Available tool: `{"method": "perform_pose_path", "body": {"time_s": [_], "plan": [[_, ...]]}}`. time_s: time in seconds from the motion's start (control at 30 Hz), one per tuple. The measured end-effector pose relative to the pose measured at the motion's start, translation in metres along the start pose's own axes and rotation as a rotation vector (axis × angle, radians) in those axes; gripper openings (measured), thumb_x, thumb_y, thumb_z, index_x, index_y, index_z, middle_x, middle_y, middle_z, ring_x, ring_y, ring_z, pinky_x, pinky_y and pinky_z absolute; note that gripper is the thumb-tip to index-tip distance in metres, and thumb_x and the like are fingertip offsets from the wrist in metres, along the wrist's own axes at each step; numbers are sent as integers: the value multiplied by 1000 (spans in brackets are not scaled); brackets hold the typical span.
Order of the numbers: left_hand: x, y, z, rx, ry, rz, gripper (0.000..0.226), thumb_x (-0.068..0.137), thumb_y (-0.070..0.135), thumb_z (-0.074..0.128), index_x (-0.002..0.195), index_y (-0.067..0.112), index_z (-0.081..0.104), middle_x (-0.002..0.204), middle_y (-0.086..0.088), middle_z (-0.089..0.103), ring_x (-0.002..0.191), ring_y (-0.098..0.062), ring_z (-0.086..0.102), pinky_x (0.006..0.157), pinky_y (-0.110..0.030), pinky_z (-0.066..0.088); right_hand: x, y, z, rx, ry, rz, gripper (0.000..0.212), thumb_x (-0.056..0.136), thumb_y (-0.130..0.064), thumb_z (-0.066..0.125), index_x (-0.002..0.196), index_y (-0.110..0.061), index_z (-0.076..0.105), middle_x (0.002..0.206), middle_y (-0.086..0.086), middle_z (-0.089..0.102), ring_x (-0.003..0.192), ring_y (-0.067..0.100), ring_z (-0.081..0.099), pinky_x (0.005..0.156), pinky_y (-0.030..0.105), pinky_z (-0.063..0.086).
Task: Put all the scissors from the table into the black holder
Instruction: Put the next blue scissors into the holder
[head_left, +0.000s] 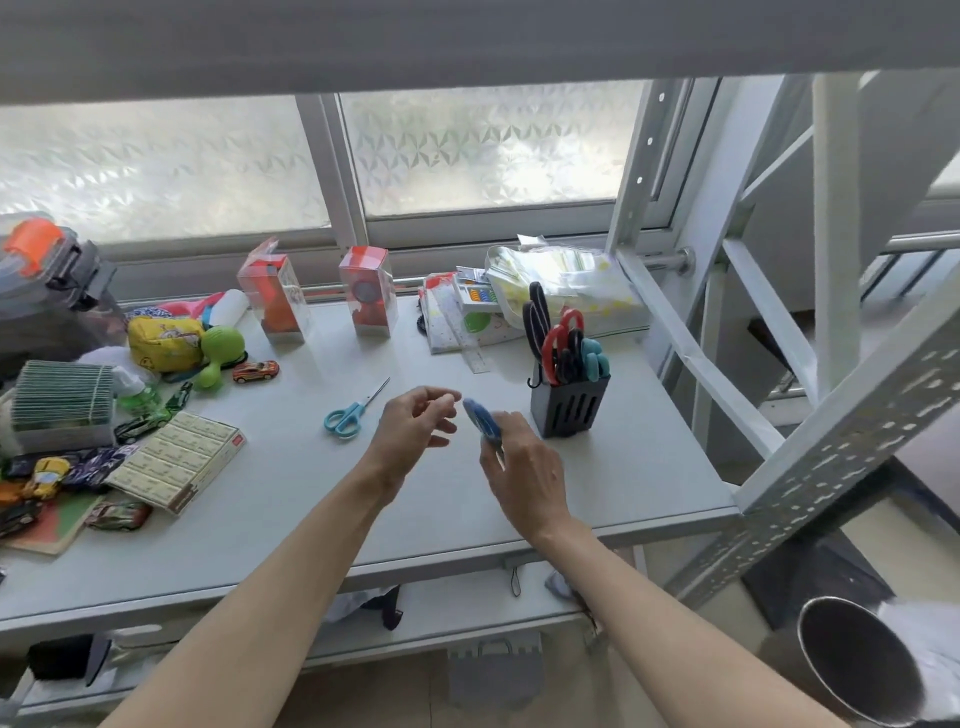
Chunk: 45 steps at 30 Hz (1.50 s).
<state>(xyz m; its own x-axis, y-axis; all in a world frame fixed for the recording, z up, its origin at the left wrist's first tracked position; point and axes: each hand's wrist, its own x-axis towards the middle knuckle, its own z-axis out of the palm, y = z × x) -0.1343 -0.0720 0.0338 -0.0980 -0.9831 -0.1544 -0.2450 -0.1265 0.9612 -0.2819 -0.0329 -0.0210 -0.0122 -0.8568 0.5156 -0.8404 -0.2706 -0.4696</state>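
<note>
While the right hand (524, 467) is carrying a pair of blue-handled scissors (483, 422), the head view is showing the fingers (491, 454) curled closed around the blades, so the handles are sticking up and away from the palm. The black holder (569, 408) is standing just beyond and to the right of those fingers, already crowded with black, red and teal handles.

The main risk is lying in that crowding: if the blades are lowered onto a filled slot, the tips are likely to catch on another handle and the light holder may be tipping or sliding toward the table (649, 493) edge. Gripping by the blades is also looking insecure, and the pair could be slipping out; the blur makes the exact hold hard to read.

The left hand (415, 426) is hovering just left of the carried pair, fingers loosely spread and half open, holding nothing. Farther left of it, a pair of light-blue scissors (349, 415) is lying flat on the table, untouched, blades pointing away from the person.

Both forearms are reaching forward from the lower edge, the right wrist bending inward, the left palm turning toward the right hand.
</note>
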Motion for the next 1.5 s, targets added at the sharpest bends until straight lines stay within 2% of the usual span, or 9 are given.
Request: {"method": "perform_pose_path", "body": {"time_s": [0.13,0.33,0.47,0.63,0.8,0.93,1.17,1.37,1.5], "plan": [[5,10,26,114,-39,62,33,98,22,55,128,11,59,116,-10,64,86,-15,64,71,-23,54,-10,17,-32,164,161,-4,19,96,-22,51,114,-18,51,86,1,60,55,5,47,50,9,35],[27,15,64,240,-162,101,76,87,22,71,152,18,31,152,-10,37,98,-26,66,72,-26,57,16,44,-91,344,524,165,20,98,-25,48,107,-9,55,77,-2,56,60,0,49,62,6,39],[40,23,87,255,-160,103,90,81,18,76,154,19,23,156,-8,30,120,-33,57,59,-19,52,49,59,-112,440,658,275,25,100,-34,46,123,-26,51,94,2,68,74,20,68,70,37,59],[50,28,103,248,-181,98,58,78,14,76,130,15,50,133,-6,54,112,-30,60,64,-27,57,74,73,-112,361,546,325,21,98,-34,51,103,-17,62,85,3,70,70,21,70,67,44,60],[52,29,107,268,-155,104,44,75,15,74,117,18,61,117,-3,64,110,-33,62,92,-48,55,75,72,-100,228,382,355,28,95,-30,58,104,-5,68,86,9,74,73,18,69,76,32,57],[52,29,108,272,-156,120,41,78,11,74,117,15,61,119,-4,63,108,-33,62,79,-39,60,75,68,-104,270,448,348,24,95,-26,58,98,-4,69,83,5,73,69,12,66,75,28,57],[54,28,110,284,-138,129,44,78,12,76,118,18,59,121,-2,63,109,-32,62,88,-47,57,76,76,-99,195,348,318,24,94,-28,60,97,-5,68,85,10,74,74,21,69,80,33,56],[54,28,112,285,-131,124,47,77,12,76,120,18,58,121,-1,62,110,-31,62,94,-49,54,73,80,-97,125,309,196,23,93,-28,63,104,-8,69,82,6,74,69,16,68,73,21,51],[54,28,111,289,-134,120,49,76,14,76,121,15,59,119,-3,63,109,-33,62,93,-51,54,68,85,-87,66,230,224,22,92,-28,64,92,-7,68,78,8,69,68,21,63,68,35,55]]}}
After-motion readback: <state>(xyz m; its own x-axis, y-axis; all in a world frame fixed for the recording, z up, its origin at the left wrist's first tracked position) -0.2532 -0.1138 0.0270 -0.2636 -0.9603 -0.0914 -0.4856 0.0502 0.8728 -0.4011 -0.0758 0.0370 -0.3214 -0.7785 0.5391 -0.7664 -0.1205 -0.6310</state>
